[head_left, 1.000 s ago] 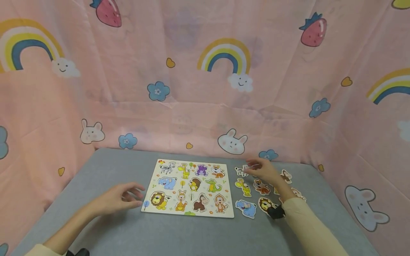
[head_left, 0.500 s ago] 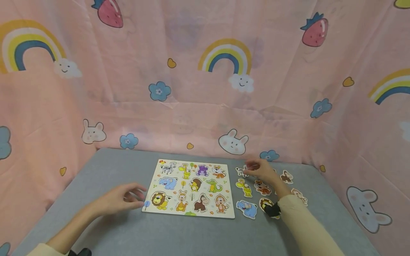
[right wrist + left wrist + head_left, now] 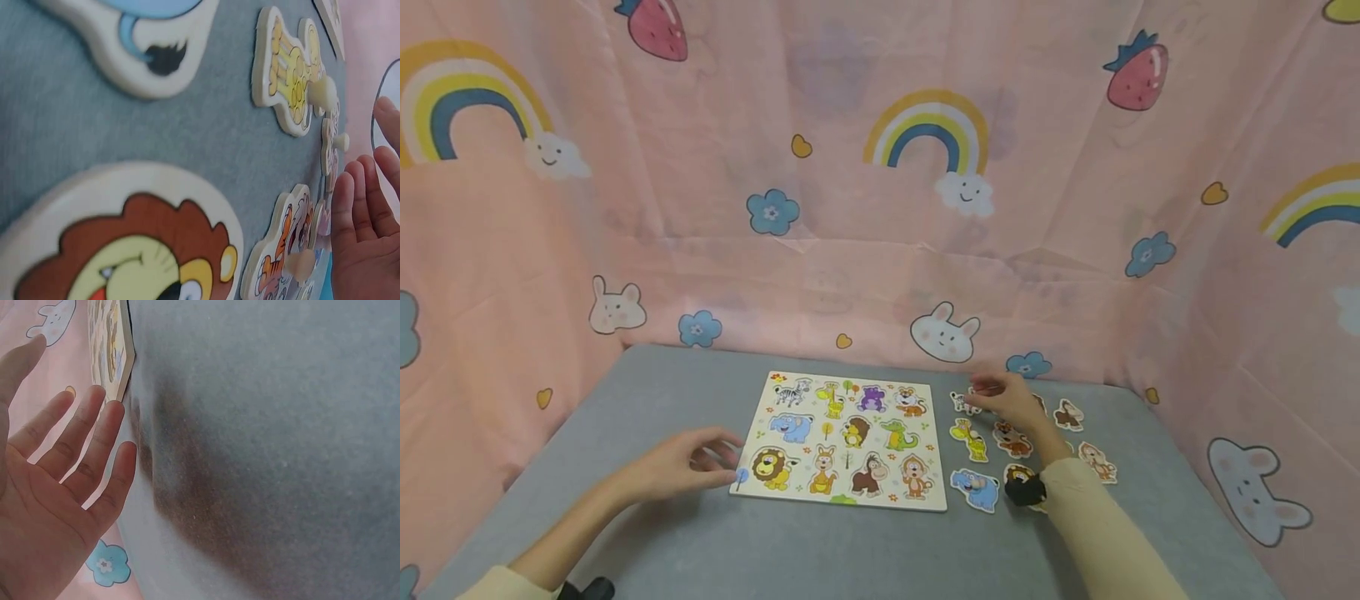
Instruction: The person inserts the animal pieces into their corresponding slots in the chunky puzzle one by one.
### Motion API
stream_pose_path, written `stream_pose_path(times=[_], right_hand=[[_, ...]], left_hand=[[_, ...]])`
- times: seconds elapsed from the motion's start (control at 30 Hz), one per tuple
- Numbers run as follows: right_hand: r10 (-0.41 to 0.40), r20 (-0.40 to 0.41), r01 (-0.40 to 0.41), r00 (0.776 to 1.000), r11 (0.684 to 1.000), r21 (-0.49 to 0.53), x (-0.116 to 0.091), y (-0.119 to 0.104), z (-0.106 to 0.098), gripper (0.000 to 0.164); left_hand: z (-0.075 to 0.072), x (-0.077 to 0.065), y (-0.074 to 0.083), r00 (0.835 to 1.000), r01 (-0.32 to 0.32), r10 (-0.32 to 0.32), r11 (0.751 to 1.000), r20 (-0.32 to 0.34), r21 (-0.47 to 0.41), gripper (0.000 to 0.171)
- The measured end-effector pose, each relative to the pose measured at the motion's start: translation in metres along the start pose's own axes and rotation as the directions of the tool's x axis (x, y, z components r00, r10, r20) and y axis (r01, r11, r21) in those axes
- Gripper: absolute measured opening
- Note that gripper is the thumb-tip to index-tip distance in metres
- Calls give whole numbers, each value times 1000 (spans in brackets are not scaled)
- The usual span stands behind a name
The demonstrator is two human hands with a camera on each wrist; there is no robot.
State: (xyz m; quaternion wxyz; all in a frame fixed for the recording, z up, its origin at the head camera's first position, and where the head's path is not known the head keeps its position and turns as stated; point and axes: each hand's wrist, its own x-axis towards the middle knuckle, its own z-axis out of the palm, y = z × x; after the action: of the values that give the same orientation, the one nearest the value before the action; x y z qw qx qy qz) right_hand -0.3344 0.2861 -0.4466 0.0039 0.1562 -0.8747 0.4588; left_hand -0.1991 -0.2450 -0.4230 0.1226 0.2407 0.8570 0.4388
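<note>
A white animal puzzle board (image 3: pixel 838 492) lies flat on the grey table, with a zebra, giraffe, lion and other animals pictured on it. By its lower left edge is my left hand (image 3: pixel 688 462), fingers spread and holding nothing; the left wrist view shows its bare palm. My right hand (image 3: pixel 1011 404) hovers over the loose pieces, thumb and fingers apart, close to the zebra piece (image 3: pixel 962 402). In the right wrist view a small wooden peg (image 3: pixel 341 142) stands on that piece near the fingertips; whether they touch it I cannot tell.
Right of the board lie several knobbed pieces: a giraffe (image 3: pixel 970 440), tiger (image 3: pixel 1013 440), elephant (image 3: pixel 975 490), monkey (image 3: pixel 1097 462) and gorilla (image 3: pixel 1069 415). The lion piece (image 3: pixel 137 250) is partly covered by the right wrist's black device. A pink patterned curtain (image 3: pixel 850 275) surrounds the table.
My right hand has shifted slightly left towards the zebra piece, uncovering more of the monkey piece. The left hand has stayed almost still.
</note>
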Motion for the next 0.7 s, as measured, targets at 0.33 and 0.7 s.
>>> stream_pose_path(times=[0.33,0.7], right_hand=[[34,-14,-34,999,999,7,-1,-6,5,45],[24,-16,-25,1000,1000,-20,1,-2,8,40]], left_hand=[[-1,1,-2,1000,-21,21,999,-2,35,46],[-1,1,-4,999,-36,36,999,14,-11,47]])
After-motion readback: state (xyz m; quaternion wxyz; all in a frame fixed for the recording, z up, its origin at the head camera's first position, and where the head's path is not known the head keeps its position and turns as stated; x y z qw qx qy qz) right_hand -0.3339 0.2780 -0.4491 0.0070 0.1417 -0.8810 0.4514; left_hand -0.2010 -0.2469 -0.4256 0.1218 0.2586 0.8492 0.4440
